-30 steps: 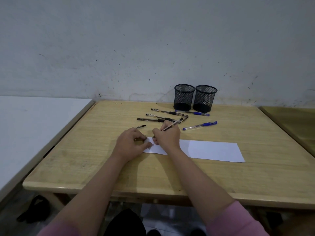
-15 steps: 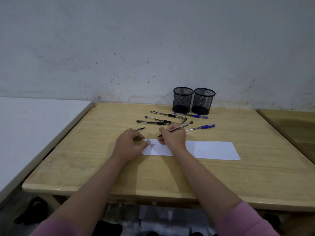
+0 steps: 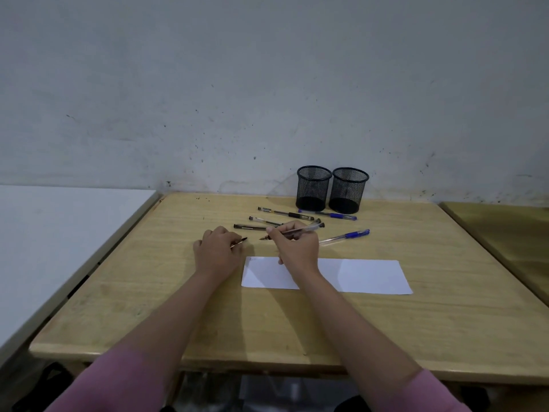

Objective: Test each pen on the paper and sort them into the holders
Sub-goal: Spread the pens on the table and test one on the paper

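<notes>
My right hand (image 3: 297, 248) grips a clear pen (image 3: 300, 231), lifted above the table with its tip pointing left. My left hand (image 3: 218, 251) is closed on the pen cap (image 3: 239, 242), whose dark end pokes out toward the pen's tip. A white paper strip (image 3: 362, 276) lies below both hands, with faint marks at its top left corner. Two black mesh holders (image 3: 313, 188) (image 3: 348, 190) stand side by side at the back by the wall. Several pens lie in front of them, including a blue pen (image 3: 346, 237) and a black-grip pen (image 3: 285, 214).
The wooden table (image 3: 148, 307) ends close to my body. A white table (image 3: 53, 233) adjoins on the left and another wooden surface (image 3: 505, 233) on the right. The wall rises right behind the holders.
My right hand lifted the pen off the paper and moved it up and left. My left hand came off the paper's left end, and its cap now points at the pen tip.
</notes>
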`<action>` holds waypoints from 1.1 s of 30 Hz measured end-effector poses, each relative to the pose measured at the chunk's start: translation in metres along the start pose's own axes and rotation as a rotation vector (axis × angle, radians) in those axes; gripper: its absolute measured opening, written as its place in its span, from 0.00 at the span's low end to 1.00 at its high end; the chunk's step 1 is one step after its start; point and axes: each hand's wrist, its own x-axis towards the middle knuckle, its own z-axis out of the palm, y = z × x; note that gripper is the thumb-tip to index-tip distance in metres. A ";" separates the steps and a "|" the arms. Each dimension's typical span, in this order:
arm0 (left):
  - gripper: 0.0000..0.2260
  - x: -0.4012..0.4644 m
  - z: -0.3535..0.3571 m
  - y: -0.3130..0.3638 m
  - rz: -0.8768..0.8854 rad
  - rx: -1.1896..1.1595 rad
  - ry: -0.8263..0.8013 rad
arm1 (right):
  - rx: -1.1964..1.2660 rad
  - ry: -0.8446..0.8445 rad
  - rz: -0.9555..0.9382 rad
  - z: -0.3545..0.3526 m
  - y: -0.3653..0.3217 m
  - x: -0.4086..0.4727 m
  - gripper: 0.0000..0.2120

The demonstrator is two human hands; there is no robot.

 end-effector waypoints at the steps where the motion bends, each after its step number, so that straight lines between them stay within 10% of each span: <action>1: 0.09 0.001 0.000 0.002 0.006 0.003 0.002 | 0.001 0.015 0.003 -0.002 -0.001 0.001 0.09; 11: 0.14 0.011 -0.015 0.047 0.015 -0.511 -0.092 | 0.049 -0.003 -0.027 -0.033 -0.018 0.014 0.07; 33: 0.07 -0.009 -0.052 0.102 0.169 -0.700 -0.154 | 0.187 -0.107 -0.061 -0.056 -0.049 0.006 0.07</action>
